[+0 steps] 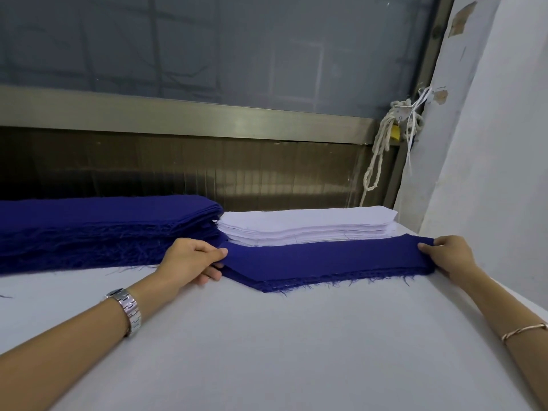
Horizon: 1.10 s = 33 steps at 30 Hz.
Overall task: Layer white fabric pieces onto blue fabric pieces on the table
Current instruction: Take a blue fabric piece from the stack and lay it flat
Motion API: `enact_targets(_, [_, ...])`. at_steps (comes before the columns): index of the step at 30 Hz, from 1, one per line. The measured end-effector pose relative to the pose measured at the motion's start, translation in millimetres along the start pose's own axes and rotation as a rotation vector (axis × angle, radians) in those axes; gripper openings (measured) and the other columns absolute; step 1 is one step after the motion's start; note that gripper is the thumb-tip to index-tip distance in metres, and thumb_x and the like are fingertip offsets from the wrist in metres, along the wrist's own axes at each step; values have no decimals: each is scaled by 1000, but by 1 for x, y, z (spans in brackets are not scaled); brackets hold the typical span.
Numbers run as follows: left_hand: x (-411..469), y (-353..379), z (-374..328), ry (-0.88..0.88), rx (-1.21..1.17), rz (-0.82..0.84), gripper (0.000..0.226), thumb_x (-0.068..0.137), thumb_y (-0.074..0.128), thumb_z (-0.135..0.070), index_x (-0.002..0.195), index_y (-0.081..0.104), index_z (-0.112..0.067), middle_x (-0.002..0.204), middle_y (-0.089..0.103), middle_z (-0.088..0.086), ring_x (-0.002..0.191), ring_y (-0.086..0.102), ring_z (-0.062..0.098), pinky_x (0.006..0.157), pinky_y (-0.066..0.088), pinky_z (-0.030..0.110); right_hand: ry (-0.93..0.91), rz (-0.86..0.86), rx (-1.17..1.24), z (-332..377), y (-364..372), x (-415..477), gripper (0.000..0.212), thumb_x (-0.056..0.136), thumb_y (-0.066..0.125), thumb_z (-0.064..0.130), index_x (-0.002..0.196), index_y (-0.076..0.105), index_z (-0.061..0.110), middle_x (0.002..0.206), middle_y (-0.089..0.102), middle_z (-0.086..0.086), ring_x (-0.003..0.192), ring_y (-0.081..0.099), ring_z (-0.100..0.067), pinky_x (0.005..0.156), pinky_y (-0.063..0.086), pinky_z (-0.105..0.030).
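Observation:
A long blue fabric piece (323,264) with a frayed near edge lies across the white table (267,345). My left hand (192,261) pinches its left end, thumb on top. My right hand (447,256) pinches its right end. Just behind it sits a stack of white fabric pieces (305,225). A thick pile of blue fabric pieces (98,226) lies at the far left.
A window frame (189,117) and dark panel run behind the table. A knotted white rope (382,149) hangs in the corner at the back right. A white wall (489,143) stands close on the right side.

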<state>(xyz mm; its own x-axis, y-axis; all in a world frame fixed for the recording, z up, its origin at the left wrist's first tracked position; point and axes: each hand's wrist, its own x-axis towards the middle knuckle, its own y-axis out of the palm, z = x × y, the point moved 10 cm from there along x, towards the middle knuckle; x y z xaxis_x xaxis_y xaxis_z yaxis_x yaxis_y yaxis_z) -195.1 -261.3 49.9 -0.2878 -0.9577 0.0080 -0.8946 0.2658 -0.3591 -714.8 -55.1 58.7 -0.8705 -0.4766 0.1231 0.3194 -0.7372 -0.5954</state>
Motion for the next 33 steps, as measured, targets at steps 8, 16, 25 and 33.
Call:
enact_targets(8, [-5, -22, -21, 158, 51, -223, 33, 97, 60, -38, 86, 63, -7, 42, 55, -6, 39, 50, 9, 50, 42, 25, -65, -108, -179, 17, -16, -22, 10, 91, 63, 4, 100, 61, -1, 95, 59, -24, 81, 56, -40, 72, 41, -39])
enact_targets(16, [-29, -86, -86, 496, 122, -366, 30, 98, 58, -33, 79, 65, -11, 53, 57, 8, 54, 51, 18, 67, 46, 27, -579, -115, -335, 123, 32, -95, 26, 94, 62, 5, 120, 60, 7, 125, 55, -20, 98, 62, -37, 78, 46, -35])
enact_targets(25, [-25, -225, -54, 354, 243, -627, 23, 95, 62, -40, 104, 73, -22, 90, 69, -4, 94, 61, 17, 78, 46, 38, -885, 151, -222, 235, 130, -187, 9, 94, 63, 18, 94, 65, 27, 96, 62, 8, 69, 53, -4, 60, 36, -13])
enact_targets(33, [-27, -324, -41, 257, 603, -735, 26, 98, 56, -39, 115, 71, -24, 108, 70, 1, 96, 63, 27, 68, 51, 40, -902, 257, -43, 319, 198, -235, 16, 94, 60, 16, 88, 75, 16, 80, 68, 4, 77, 62, -17, 67, 48, -28])
